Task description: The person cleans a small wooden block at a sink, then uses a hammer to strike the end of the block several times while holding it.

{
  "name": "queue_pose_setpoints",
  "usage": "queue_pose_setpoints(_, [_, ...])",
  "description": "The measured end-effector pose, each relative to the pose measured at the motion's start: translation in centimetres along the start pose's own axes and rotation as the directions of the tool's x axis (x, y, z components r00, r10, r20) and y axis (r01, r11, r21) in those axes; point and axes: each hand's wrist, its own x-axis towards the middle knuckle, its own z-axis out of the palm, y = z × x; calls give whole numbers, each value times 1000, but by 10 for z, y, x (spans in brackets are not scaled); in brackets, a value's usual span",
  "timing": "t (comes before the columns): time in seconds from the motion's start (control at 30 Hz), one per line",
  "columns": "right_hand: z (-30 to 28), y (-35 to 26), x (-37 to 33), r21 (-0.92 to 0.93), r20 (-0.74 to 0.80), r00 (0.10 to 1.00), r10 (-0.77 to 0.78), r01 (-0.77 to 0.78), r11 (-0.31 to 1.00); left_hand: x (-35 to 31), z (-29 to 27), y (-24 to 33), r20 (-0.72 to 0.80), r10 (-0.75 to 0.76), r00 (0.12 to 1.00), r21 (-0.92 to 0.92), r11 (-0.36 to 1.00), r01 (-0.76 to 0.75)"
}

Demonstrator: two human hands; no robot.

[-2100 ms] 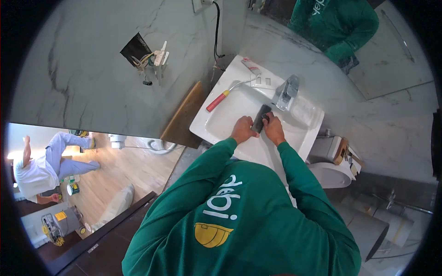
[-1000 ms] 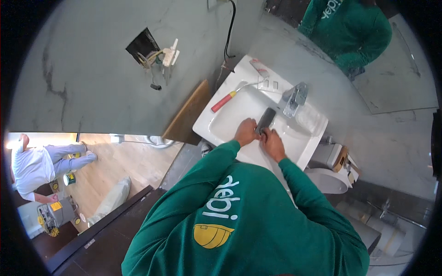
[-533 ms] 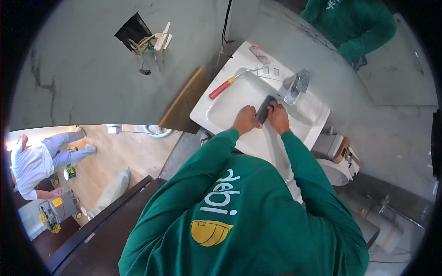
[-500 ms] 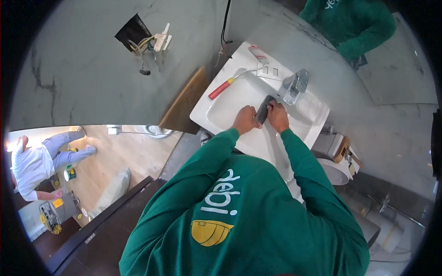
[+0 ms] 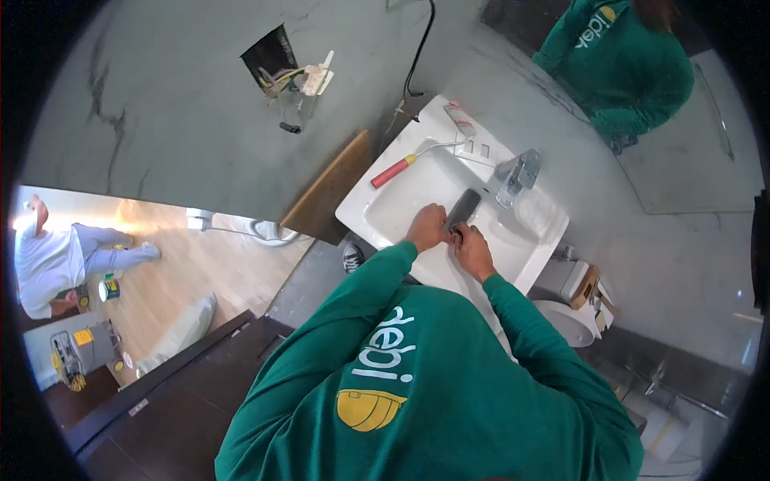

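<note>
Over the white washbasin [image 5: 385,218], both hands are closed on a dark grey oblong piece [image 5: 463,210] whose kind I cannot make out. My left hand [image 5: 427,228] grips its left side near the lower end. Fingers of my right hand [image 5: 473,252] are bent around that same end, and the upper end points clear toward the tap [image 5: 520,176]. Across the basin's left rim lies a paint roller frame [image 5: 395,171] with a red and yellow handle; its pale roller head rests on the back ledge.
A wooden board [image 5: 329,188] leans beside the basin on the left. Wires hang from a wall opening [image 5: 270,58]. A toilet [image 5: 565,319] stands to the right, a mirror at the upper right. Beyond the doorway, a person [image 5: 56,264] bends near a grey machine [image 5: 80,345].
My right hand has slid from the piece's upper part down to its lower end, uncovering the upper end. The whole view has shifted slightly.
</note>
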Motion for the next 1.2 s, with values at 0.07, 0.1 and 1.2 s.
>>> queue_pose_setpoints(0.07, [-5,11,21,-7,-81,996,-31,31,999,4,-2,1,-15,29,999,14,999,-29])
queue_pose_setpoints(0.1, [-9,22,33,-7,-122,992,-32,31,999,4,-2,3,-7,45,999,19,999,-45])
queue_pose_setpoints(1.2, [-14,37,64,-6,-220,973,-68,69,998,5,-7,10,-14,3,1000,11,1000,-3])
